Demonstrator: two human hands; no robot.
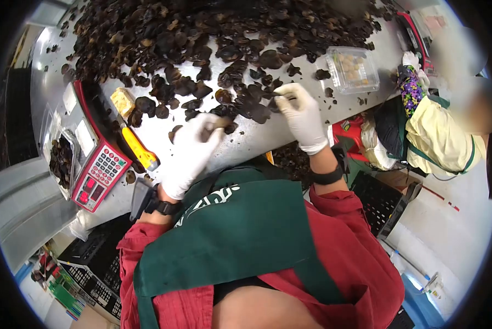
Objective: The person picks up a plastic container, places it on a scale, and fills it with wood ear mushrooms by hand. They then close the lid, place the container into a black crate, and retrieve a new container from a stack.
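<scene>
In the head view, the left hand (194, 148), in a white glove, sits just below the middle of the frame with its fingers curled around a dark mushroom piece (219, 123) that peeks out at the hand's one o'clock. The right hand (302, 114), also gloved in white, lies at the left hand's two o'clock and pinches another small dark piece (281, 94) at its fingertips, at the near edge of the spread. Both hands work over a grey metal desk (268, 134), and a large heap of dried black mushrooms (202, 33) covers the desk toward twelve o'clock. At nine o'clock of the left hand stands a red weighing scale (100, 170) with a keypad, and between scale and hand lies a yellow-handled knife (140, 151). A clear tray (62, 162) holding dark pieces rests beside the scale, at its nine o'clock. At two o'clock of the right hand sits a clear plastic box (353, 68) with what seem to be pale pieces inside. A co-worker in a yellow sleeve (440, 137) stands at three o'clock.
</scene>
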